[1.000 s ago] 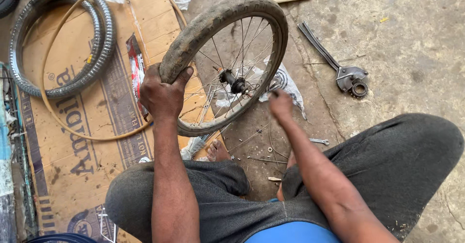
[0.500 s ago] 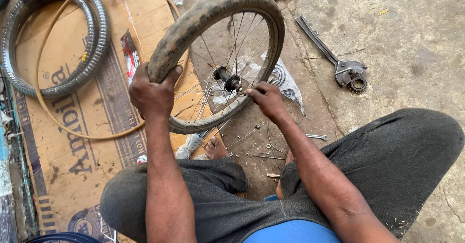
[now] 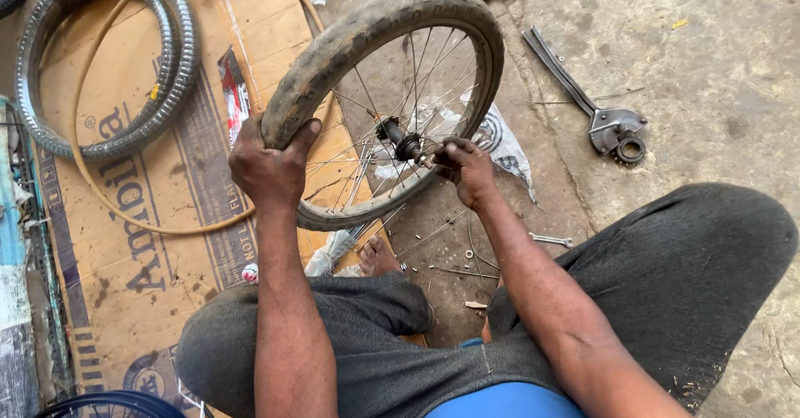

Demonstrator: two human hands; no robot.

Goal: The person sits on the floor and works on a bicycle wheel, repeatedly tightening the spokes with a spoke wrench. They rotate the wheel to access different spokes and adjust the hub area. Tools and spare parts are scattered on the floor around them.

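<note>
Under the fingers (image 3: 287, 139) of the left hand (image 3: 267, 168) sits the worn tyre of a small bicycle wheel (image 3: 392, 101), held upright above the floor between the person's knees. Those fingers curl closed over the tread at the rim's near-left edge, thumb on the inner side. The right hand (image 3: 467, 168) is closed around the end of the axle beside the hub (image 3: 404, 145), fingertips pinched on it; whether they hold a nut or only the axle cannot be told.

The wheel looks light and stiff enough to steady one-handed, the dusty rubber giving good friction. Its thin spokes would bend if gripped, so the tyre and the axle ends seem the sound places to hold.

Beyond the left fingers lie a loose grey tyre (image 3: 108, 76) and a tan tube hoop (image 3: 92, 168) on flattened cardboard (image 3: 167, 218). Past the right fingers, a metal tool (image 3: 600, 118) rests on the concrete floor (image 3: 708, 68).
</note>
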